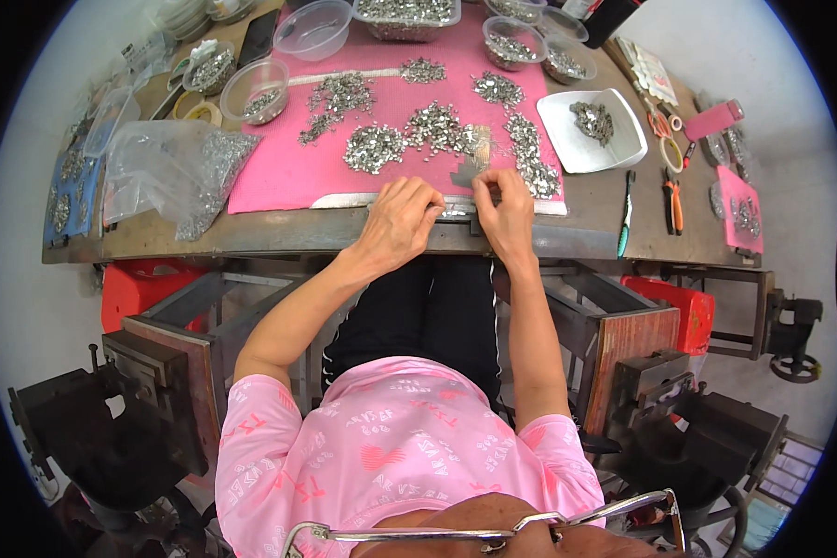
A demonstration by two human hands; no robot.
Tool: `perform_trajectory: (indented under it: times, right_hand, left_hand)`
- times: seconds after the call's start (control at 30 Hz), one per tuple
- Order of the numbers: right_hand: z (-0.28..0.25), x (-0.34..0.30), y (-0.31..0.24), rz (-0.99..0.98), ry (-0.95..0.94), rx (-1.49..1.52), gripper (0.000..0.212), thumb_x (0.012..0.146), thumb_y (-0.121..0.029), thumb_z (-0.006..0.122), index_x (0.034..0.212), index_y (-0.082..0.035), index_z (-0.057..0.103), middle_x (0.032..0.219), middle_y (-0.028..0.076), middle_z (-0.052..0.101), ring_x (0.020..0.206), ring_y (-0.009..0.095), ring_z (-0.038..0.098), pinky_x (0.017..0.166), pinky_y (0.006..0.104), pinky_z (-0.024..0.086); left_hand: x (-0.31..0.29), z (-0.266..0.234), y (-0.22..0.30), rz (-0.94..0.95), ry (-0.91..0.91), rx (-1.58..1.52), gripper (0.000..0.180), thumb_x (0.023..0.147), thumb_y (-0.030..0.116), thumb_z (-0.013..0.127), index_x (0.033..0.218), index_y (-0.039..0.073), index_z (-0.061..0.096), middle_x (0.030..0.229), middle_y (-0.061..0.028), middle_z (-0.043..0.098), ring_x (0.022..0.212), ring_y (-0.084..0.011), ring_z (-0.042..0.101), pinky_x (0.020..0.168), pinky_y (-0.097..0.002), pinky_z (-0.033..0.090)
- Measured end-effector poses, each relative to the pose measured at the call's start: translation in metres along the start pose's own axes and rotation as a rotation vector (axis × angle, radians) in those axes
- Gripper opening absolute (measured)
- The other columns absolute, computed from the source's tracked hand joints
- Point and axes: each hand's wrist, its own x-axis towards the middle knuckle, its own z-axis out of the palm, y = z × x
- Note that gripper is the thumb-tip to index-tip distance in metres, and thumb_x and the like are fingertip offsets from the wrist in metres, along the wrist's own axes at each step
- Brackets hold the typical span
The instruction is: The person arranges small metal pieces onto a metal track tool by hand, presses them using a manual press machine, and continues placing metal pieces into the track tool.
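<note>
At the bench's near edge, my left hand (403,219) is closed, with the thumb pressed toward the curled fingers. My right hand (508,216) faces it from the right, its fingertips pinched together. What either hand grips is too small to make out. In the gap between them, small shiny metal bits (456,213) lie along the edge. Just beyond my fingers are a dark grey flat piece (462,175) and a gold-toned patterned strip (481,141). Several heaps of small silver flakes, including a round heap (375,149) and a long heap (532,158), lie on the pink mat (274,172).
A clear plastic bag of silver pieces (223,177) lies left. Clear tubs, such as a round tub (255,91), line the back. To the right are a white tray (553,121), a toothbrush (628,214) and orange-handled pliers (672,200). Bench vises (139,409) flank me below.
</note>
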Motion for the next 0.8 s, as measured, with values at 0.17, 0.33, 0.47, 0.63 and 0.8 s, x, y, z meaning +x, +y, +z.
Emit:
perform_trajectory:
  times: [0.17, 0.33, 0.47, 0.63, 0.8]
  right_hand:
    - [-0.012, -0.017, -0.020, 0.076, -0.170, 0.450, 0.008, 0.086, 0.001, 0.066, 0.089, 0.001, 0.059, 0.088, 0.012, 0.063, 0.085, 0.030, 0.061, 0.078, 0.0398, 0.048]
    - [-0.009, -0.021, -0.021, 0.003, -0.166, 0.425, 0.010, 0.085, 0.002, 0.066, 0.090, 0.000, 0.058, 0.089, 0.012, 0.063, 0.085, 0.031, 0.060, 0.080, 0.0398, 0.047]
    - [-0.009, -0.020, -0.020, -0.014, -0.167, 0.434, 0.010, 0.085, 0.002, 0.066, 0.089, 0.000, 0.057, 0.089, 0.012, 0.063, 0.084, 0.031, 0.060, 0.080, 0.0402, 0.047]
    - [-0.009, -0.020, -0.020, 0.015, -0.172, 0.439, 0.009, 0.085, 0.004, 0.065, 0.089, 0.001, 0.057, 0.088, 0.013, 0.063, 0.083, 0.031, 0.061, 0.078, 0.0395, 0.048]
    - [-0.012, -0.019, -0.019, 0.022, -0.194, 0.445, 0.009, 0.085, 0.004, 0.064, 0.088, 0.001, 0.056, 0.088, 0.013, 0.063, 0.084, 0.031, 0.061, 0.077, 0.0399, 0.048]
  left_hand:
    - [-0.001, 0.001, 0.000, 0.036, 0.013, 0.028, 0.008, 0.088, 0.005, 0.065, 0.094, 0.003, 0.061, 0.090, -0.0095, 0.059, 0.085, -0.0291, 0.056, 0.079, -0.0402, 0.042]
    - [0.000, 0.004, 0.000, 0.055, 0.048, 0.044, 0.009, 0.087, 0.003, 0.066, 0.094, 0.003, 0.061, 0.089, -0.0096, 0.058, 0.083, -0.0294, 0.056, 0.076, -0.0403, 0.043]
    - [0.002, 0.003, 0.002, 0.074, 0.036, 0.067, 0.009, 0.086, 0.002, 0.066, 0.093, 0.003, 0.060, 0.088, -0.0095, 0.058, 0.082, -0.0295, 0.056, 0.075, -0.0408, 0.044]
    - [0.002, 0.002, 0.002, 0.086, 0.025, 0.079, 0.010, 0.086, 0.002, 0.067, 0.092, 0.003, 0.059, 0.088, -0.0096, 0.058, 0.082, -0.0300, 0.057, 0.076, -0.0414, 0.045]
    - [0.002, 0.002, 0.001, 0.104, 0.011, 0.100, 0.010, 0.086, 0.002, 0.066, 0.092, 0.002, 0.058, 0.088, -0.0107, 0.058, 0.083, -0.0315, 0.058, 0.076, -0.0427, 0.047]
